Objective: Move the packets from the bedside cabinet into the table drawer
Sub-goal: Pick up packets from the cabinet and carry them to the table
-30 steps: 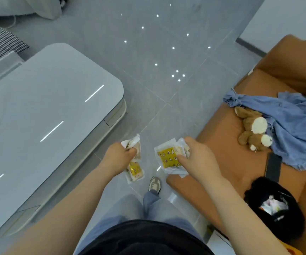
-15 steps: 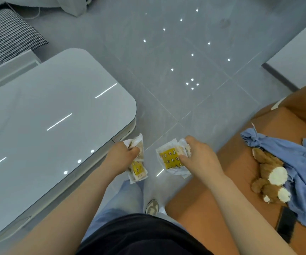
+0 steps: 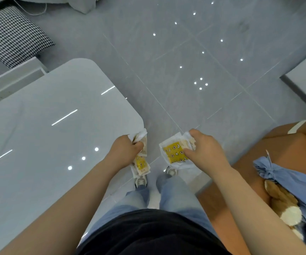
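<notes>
Packets (image 3: 174, 154) are already off the bedside cabinet, which is nowhere in view. They are carried in two bunches at the lower middle of the frame, one per hand, which I judge is a way to shift the lot in a single trip. At the upper left a houndstooth cushion (image 3: 14, 35) lies beside pale furniture. Below it the glossy white bench (image 3: 47, 144) fills the left side, its rounded corner ending just by the hands. No drawer shows open along its edge, so the destination cannot be made out from here. The left grip (image 3: 125, 153) is curled round the top of the left bunch (image 3: 141, 164), and the wrappers hang down beside the bench corner, a hold that suits carrying rather than placing. Just to its right, and apart from it, the right grip (image 3: 203, 153) pinches the right bunch (image 3: 172, 162) with the thumb pressed on the yellow-printed face, which lies flat and upward. Both bunches hang above the grey tiled floor (image 3: 185, 70) and the person's shoes (image 3: 140, 181). With both hands full, opening a drawer will probably call for freeing a finger or setting one bunch on the bench first. At the right edge an orange seat (image 3: 286, 144) carries a crumpled blue garment (image 3: 286, 177) and a brown-and-white plush toy (image 3: 284, 203), well apart from the work.
</notes>
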`<state>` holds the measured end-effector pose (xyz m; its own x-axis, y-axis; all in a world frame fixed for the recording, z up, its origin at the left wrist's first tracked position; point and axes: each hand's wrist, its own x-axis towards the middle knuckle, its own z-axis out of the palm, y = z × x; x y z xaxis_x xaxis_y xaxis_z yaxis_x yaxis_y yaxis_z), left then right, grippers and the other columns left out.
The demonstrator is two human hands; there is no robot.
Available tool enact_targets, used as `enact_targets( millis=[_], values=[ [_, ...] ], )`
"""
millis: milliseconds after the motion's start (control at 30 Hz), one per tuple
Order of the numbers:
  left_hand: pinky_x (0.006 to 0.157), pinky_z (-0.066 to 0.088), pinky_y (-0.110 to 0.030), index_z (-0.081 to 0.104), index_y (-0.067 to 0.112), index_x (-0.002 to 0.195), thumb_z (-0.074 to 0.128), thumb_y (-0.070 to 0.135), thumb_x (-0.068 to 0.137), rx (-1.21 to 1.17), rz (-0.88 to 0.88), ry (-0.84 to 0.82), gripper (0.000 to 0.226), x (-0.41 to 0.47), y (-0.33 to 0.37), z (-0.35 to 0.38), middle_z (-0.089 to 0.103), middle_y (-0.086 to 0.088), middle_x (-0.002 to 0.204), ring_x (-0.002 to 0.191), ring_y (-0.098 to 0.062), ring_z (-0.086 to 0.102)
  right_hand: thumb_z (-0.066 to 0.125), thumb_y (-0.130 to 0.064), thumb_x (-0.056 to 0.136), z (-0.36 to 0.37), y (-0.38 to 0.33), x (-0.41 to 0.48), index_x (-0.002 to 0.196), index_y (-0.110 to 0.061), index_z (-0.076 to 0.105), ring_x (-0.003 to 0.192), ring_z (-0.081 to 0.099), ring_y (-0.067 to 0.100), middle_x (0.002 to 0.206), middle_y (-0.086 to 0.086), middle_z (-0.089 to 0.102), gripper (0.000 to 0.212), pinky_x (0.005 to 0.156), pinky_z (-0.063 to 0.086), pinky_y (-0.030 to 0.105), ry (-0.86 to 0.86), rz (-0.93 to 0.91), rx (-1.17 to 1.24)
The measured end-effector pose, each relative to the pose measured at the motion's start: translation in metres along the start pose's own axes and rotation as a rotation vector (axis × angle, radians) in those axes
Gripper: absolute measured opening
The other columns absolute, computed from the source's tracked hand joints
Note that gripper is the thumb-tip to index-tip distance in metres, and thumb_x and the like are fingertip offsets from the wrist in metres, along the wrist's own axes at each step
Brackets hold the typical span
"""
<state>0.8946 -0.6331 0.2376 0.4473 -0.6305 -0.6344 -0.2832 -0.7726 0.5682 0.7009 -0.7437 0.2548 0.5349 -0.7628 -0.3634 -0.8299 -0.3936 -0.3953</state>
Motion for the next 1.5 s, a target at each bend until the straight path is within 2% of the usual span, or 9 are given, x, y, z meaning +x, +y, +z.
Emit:
enact_targets(
  millis=[133, 267, 533, 700, 900, 1000, 1167, 1400, 1500],
  values=[
    [0.055, 0.034, -0.030, 0.046, 0.007, 0.072, 0.051, 0.017, 0.087, 0.003, -0.017, 0.019, 0.019, 0.037, 0.030, -0.005, 0.045, -0.010, 0.068, 0.063, -0.022, 0.043, 0.064, -0.019, 0.080, -0.020, 0.010, 0.049, 0.105, -0.015, 0.052, 0.070, 0.053, 0.022, 0.078, 0.001, 0.058, 0.028, 0.056, 0.040, 0.029, -0.012, -0.037, 0.016],
    [0.056, 0.035, -0.029, 0.048, 0.007, 0.073, 0.050, 0.016, 0.087, -0.015, -0.015, 0.047, 0.017, 0.077, 0.073, -0.004, 0.047, -0.010, 0.068, 0.062, -0.022, 0.044, 0.063, -0.019, 0.079, -0.049, 0.026, 0.110, 0.094, -0.019, 0.046, 0.068, 0.051, 0.024, 0.071, 0.000, 0.054, 0.022, 0.051, 0.032, 0.029, -0.041, -0.089, -0.018],
    [0.052, 0.040, -0.023, 0.055, 0.007, 0.080, 0.052, 0.018, 0.088, -0.191, -0.134, 0.145, 0.014, 0.139, 0.153, -0.003, 0.052, -0.010, 0.072, 0.059, -0.018, 0.048, 0.062, -0.018, 0.078, -0.121, 0.042, 0.231, 0.098, -0.017, 0.050, 0.062, 0.048, 0.022, 0.067, -0.002, 0.050, 0.024, 0.046, 0.030, 0.024, -0.108, -0.252, -0.114],
    [0.059, 0.044, -0.030, 0.061, -0.003, 0.088, 0.052, 0.020, 0.087, -0.235, -0.213, 0.194, 0.025, 0.172, 0.169, -0.016, 0.058, -0.014, 0.079, 0.066, -0.023, 0.053, 0.062, -0.019, 0.079, -0.142, 0.025, 0.293, 0.098, -0.016, 0.050, 0.066, 0.051, 0.023, 0.073, 0.000, 0.055, 0.023, 0.051, 0.035, 0.028, -0.161, -0.350, -0.156],
    [0.071, 0.054, -0.039, 0.063, -0.002, 0.096, 0.052, 0.023, 0.088, -0.303, -0.306, 0.261, 0.029, 0.226, 0.175, -0.054, 0.065, -0.020, 0.091, 0.080, -0.031, 0.064, 0.062, -0.019, 0.079, -0.148, -0.019, 0.372, 0.092, -0.016, 0.046, 0.064, 0.050, 0.022, 0.069, -0.001, 0.050, 0.021, 0.047, 0.032, 0.027, -0.224, -0.458, -0.210],
    [0.063, 0.048, -0.034, 0.062, -0.005, 0.091, 0.051, 0.021, 0.087, -0.345, -0.322, 0.270, 0.028, 0.253, 0.176, -0.082, 0.061, -0.017, 0.083, 0.071, -0.027, 0.058, 0.061, -0.016, 0.077, -0.151, -0.046, 0.408, 0.087, -0.015, 0.046, 0.061, 0.048, 0.024, 0.062, -0.003, 0.045, 0.018, 0.048, 0.031, 0.028, -0.219, -0.494, -0.202],
    [0.051, 0.039, -0.025, 0.054, 0.006, 0.077, 0.050, 0.018, 0.087, -0.427, -0.329, 0.300, 0.017, 0.284, 0.175, -0.141, 0.053, -0.010, 0.074, 0.061, -0.020, 0.050, 0.059, -0.018, 0.079, -0.155, -0.110, 0.465, 0.087, -0.018, 0.043, 0.060, 0.045, 0.021, 0.060, -0.007, 0.040, 0.018, 0.048, 0.030, 0.028, -0.252, -0.579, -0.252],
    [0.054, 0.040, -0.025, 0.059, -0.002, 0.085, 0.050, 0.016, 0.087, -0.544, -0.376, 0.408, 0.021, 0.307, 0.162, -0.200, 0.054, -0.010, 0.075, 0.065, -0.020, 0.051, 0.061, -0.019, 0.080, -0.148, -0.191, 0.525, 0.090, -0.023, 0.040, 0.063, 0.047, 0.020, 0.062, -0.009, 0.041, 0.024, 0.048, 0.031, 0.026, -0.333, -0.739, -0.282],
    [0.053, 0.038, -0.024, 0.050, 0.009, 0.068, 0.050, 0.015, 0.088, -0.580, -0.425, 0.448, 0.021, 0.318, 0.157, -0.221, 0.051, -0.005, 0.068, 0.059, -0.017, 0.049, 0.061, -0.019, 0.080, -0.142, -0.227, 0.551, 0.090, -0.023, 0.040, 0.065, 0.048, 0.022, 0.065, -0.006, 0.044, 0.024, 0.050, 0.033, 0.029, -0.375, -0.813, -0.313]
  ],
)
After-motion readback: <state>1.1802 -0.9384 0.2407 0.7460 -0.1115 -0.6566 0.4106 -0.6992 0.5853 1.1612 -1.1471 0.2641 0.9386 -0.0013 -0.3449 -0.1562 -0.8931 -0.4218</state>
